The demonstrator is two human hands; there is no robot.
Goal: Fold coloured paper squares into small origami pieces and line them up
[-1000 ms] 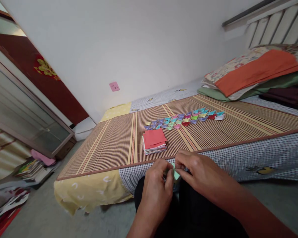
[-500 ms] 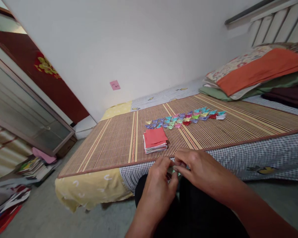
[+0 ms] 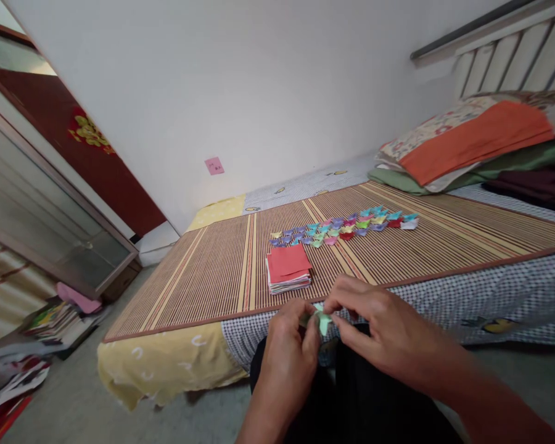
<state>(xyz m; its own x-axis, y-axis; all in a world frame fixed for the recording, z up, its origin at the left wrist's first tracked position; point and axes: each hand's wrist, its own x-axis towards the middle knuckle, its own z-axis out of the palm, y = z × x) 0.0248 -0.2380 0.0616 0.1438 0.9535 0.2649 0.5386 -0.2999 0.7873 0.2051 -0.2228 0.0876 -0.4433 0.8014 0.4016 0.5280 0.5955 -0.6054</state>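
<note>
Green paper [image 3: 324, 323] shows more fully than just before.

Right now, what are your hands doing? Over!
Left hand pinching green folded paper; right hand at its edge. Red-topped paper stack beyond, on striped mat. Nothing in the way.

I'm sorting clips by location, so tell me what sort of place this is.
Most likely a bedroom in a home: there is a bed, a striped mat spread over it, and a pile of folded bedding.

Soft, rather dim indoor light; frame edges stretched; shadow beneath the bed [image 3: 203, 277]
</note>
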